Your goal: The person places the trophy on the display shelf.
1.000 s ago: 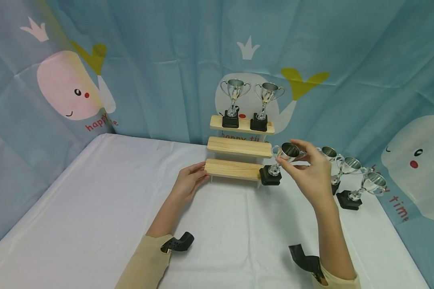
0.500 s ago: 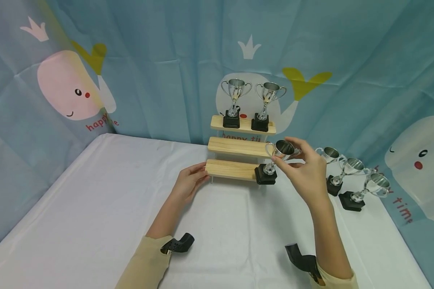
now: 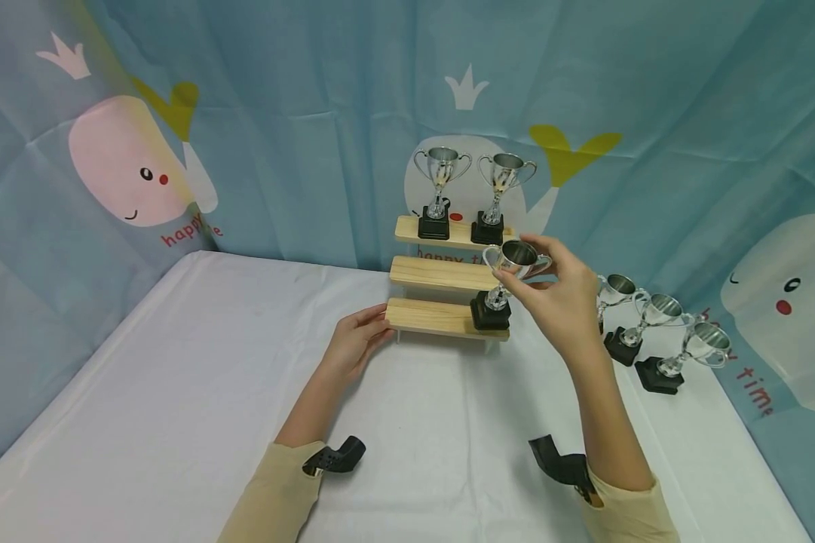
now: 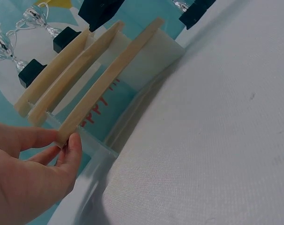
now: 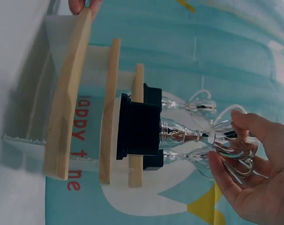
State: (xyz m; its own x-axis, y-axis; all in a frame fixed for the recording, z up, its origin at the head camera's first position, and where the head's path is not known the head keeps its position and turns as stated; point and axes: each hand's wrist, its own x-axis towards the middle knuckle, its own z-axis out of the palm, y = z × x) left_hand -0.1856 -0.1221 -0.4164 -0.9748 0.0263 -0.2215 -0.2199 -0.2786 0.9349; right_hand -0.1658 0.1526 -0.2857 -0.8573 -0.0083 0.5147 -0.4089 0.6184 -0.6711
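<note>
A three-tier display stand with wooden boards [image 3: 430, 317] and pale side panels stands against the back curtain. My left hand [image 3: 351, 343] pinches the left end of its lowest board [image 4: 104, 79] between thumb and fingers. With my right hand [image 3: 562, 298] I grip a silver trophy cup [image 3: 491, 311] by its bowl, upright on a black base. That base [image 5: 139, 127] hangs in the air at the stand's right side, in front of the middle board and above the lowest one. Two like trophies, a left one [image 3: 434, 222] and a right one [image 3: 488, 228], stand on the top board.
Several more silver trophies [image 3: 660, 375] stand on the white-covered table [image 3: 176, 407] to the right of my right forearm, partly overlapping. A blue curtain [image 3: 278, 151] with whale prints closes off the back and sides. Black wrist-camera mounts [image 3: 339, 456] sit on both sleeves.
My right hand has carried the trophy leftward and up, from beside the lowest board's right end to above it. The left hand has stayed on the board.
</note>
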